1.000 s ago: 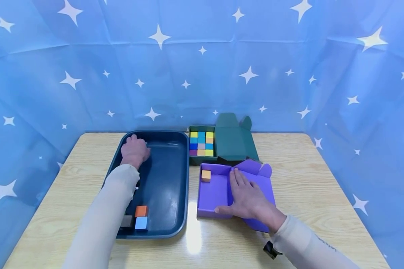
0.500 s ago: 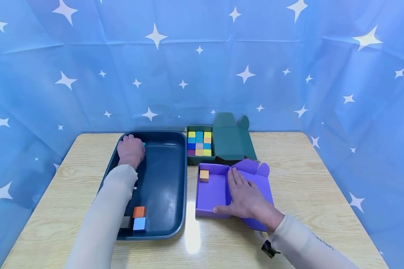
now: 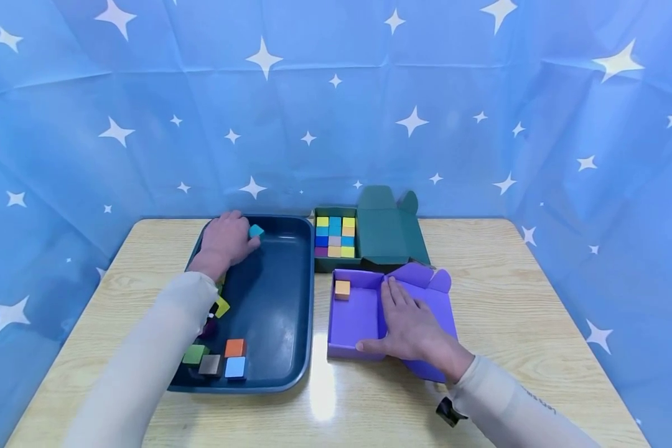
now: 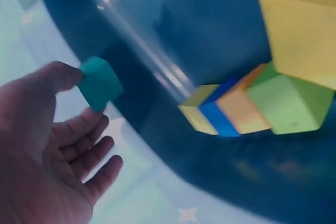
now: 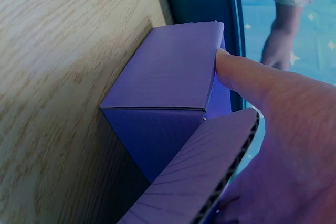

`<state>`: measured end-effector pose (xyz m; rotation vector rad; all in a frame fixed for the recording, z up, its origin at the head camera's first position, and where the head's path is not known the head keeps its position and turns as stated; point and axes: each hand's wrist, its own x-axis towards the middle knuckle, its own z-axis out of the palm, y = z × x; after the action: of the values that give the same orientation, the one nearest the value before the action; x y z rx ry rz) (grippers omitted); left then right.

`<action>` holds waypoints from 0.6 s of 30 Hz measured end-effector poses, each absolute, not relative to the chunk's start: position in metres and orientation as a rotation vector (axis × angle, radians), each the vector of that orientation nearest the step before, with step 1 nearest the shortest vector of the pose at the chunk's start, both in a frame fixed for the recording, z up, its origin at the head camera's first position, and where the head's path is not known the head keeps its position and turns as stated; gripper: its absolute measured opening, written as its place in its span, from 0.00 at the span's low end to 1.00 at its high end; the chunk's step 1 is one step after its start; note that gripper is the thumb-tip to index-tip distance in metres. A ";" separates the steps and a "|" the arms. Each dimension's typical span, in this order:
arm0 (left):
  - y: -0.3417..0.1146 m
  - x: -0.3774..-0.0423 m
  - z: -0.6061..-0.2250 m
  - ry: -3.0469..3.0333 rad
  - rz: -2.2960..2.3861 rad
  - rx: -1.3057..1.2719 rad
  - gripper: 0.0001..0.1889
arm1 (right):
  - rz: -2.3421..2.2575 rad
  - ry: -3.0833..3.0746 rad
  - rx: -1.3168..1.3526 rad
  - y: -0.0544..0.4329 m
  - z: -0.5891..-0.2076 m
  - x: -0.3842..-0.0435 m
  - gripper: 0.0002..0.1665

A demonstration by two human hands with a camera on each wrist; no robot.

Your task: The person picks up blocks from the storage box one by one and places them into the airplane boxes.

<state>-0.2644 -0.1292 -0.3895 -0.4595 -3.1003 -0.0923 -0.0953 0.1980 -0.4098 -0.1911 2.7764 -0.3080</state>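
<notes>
At the far left part of the dark blue tray, my left hand pinches a teal cube between thumb and index finger. The other fingers are loosely bent in the left wrist view, where the cube is close to the tray's wall. My right hand lies with straight fingers along the hinge side of the open purple box. Its thumb touches the box's front wall. One light orange cube sits in that box's far left corner.
Along the tray's left side lie several cubes, among them yellow, green, grey-brown, orange and light blue. Behind the purple box stands an open green box with rows of coloured cubes. A starry curtain backs the table.
My left hand has risen and shifted right with the teal cube, now showing beyond the fingers. More cubes along the tray's left side have come into view. The right hand stays in place.
</notes>
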 end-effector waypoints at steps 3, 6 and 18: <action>-0.119 -0.258 -0.381 -3.043 -0.141 -0.575 0.21 | -0.301 2.780 -0.192 0.199 -0.410 -0.095 0.75; -0.106 -0.250 -0.374 -2.985 -0.179 -0.674 0.21 | -0.294 2.784 -0.196 0.200 -0.409 -0.095 0.75; -0.044 -0.221 -0.371 -2.795 -0.262 -1.201 0.18 | -0.279 2.796 -0.219 0.199 -0.409 -0.095 0.75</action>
<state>-0.2209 -0.0440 -0.3710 -1.2007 -2.7953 -0.2620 -0.0946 0.1986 -0.4085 -0.2191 2.7958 -0.2793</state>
